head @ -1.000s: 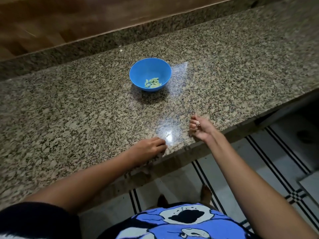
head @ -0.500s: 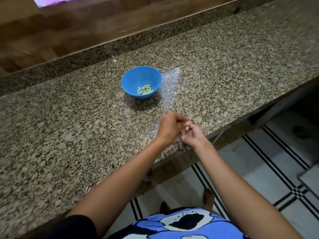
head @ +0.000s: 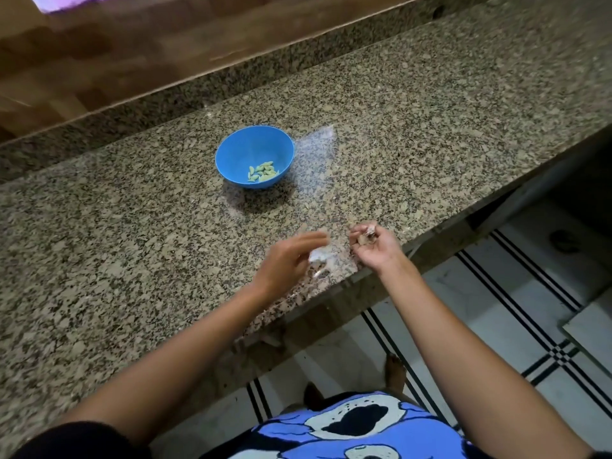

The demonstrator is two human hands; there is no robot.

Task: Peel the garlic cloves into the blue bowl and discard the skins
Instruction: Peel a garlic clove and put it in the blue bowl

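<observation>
A blue bowl (head: 228, 150) stands on the granite counter with several pale green peeled cloves (head: 263, 171) in its bottom. Near the counter's front edge my right hand (head: 376, 248) is palm up. Its fingertips pinch a small garlic clove (head: 364, 234) with loose skin on it. My left hand (head: 288, 260) is just to the left of it, blurred by motion, with fingers stretched toward the right hand. A white scrap of garlic skin (head: 317, 256) shows beside its fingers. The blur hides whether the left hand holds that scrap.
The granite counter (head: 132, 243) runs from near left to far right, with a raised granite ledge (head: 198, 91) and wood panelling behind it. Its front edge (head: 364, 276) drops to a white tiled floor with black stripes (head: 496, 309).
My left hand rose from the counter edge, met the right hand at the clove, and has now pulled back to the left with a white skin scrap beside it. The view shifted slightly.
</observation>
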